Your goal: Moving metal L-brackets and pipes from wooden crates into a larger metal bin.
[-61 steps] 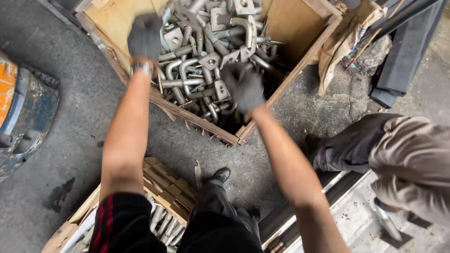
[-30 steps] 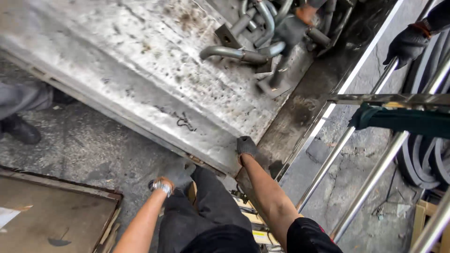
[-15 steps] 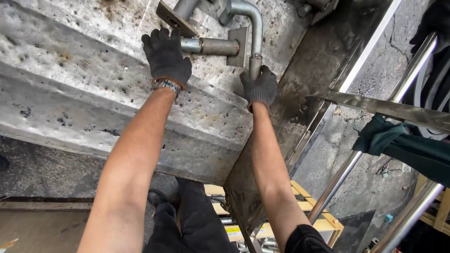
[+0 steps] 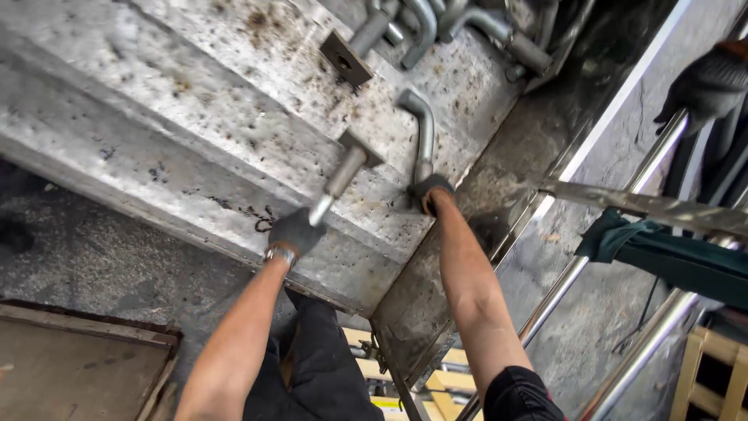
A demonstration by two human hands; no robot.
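Head view shows me both arms stretched out over a big grey metal surface (image 4: 195, 117) with rusty brown specks. My left hand (image 4: 296, 231) wears a dark glove and has a watch at the wrist. Its fingers are wrapped tight around the near end of a straight grey metal rod (image 4: 336, 183). That rod has a square plate near its far end and lies on the surface, slanting up and to the right. My right hand (image 4: 431, 191) wears a dark glove too. Its fingers are closed around the near end of a bent grey metal rod (image 4: 423, 129), which curves over to the left at its far end and also rests on the surface. The two rods lie near each other but do not touch. Farther away sits a pile of more bent rods (image 4: 444, 23). At the top right, another person's gloved hand (image 4: 705, 86) holds a shiny rail (image 4: 600, 242). A wooden box (image 4: 78, 366) sits on the floor at bottom left.
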